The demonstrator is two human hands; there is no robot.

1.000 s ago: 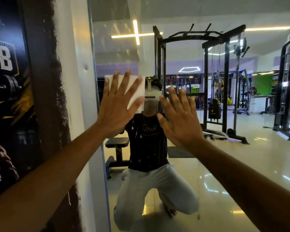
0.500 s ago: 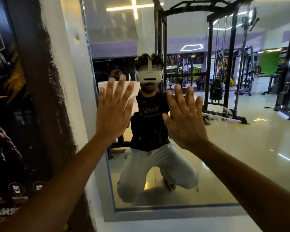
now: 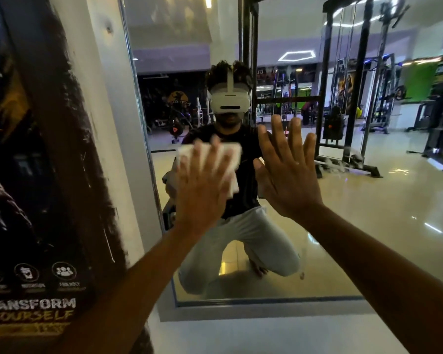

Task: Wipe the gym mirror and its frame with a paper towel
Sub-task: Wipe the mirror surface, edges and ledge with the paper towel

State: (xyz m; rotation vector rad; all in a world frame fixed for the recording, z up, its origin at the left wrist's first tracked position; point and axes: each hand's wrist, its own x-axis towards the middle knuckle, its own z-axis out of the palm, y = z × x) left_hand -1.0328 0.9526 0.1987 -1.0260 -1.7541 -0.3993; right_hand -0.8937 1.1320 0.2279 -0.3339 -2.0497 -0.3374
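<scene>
Paper towel: the folded white paper towel (image 3: 210, 159) lies flat against the large wall-mounted gym mirror (image 3: 368, 213), at about chest height of the reflection, toward the mirror's left side.
Left grip: the left hand (image 3: 202, 185) presses the towel to the glass with straight, spread fingers; nothing is curled round it. Hand and towel are motion-blurred.
Right grip: the right hand (image 3: 287, 172) is flat and wide, fingers spread, holding nothing; it appears to brace on the glass just right of the towel.
Deciding relation: the towel sits directly under the left palm and fingertips, its long axis roughly level, its right edge near the right thumb. The left hand is the nearer and the working one. The mirror's pale grey metal frame (image 3: 143, 159) stands a short way left of the towel; its lower rail (image 3: 266, 306) lies well below.
Change from the earlier frames: the towel and left hand have moved rightward, away from the left frame edge, closing on the right hand. The view has tilted down, bringing the lower rail into sight.
Surroundings: a dark gym poster (image 3: 31, 200) hangs left of the frame.
Judgement: glass wiping under way; frame not yet reached.
</scene>
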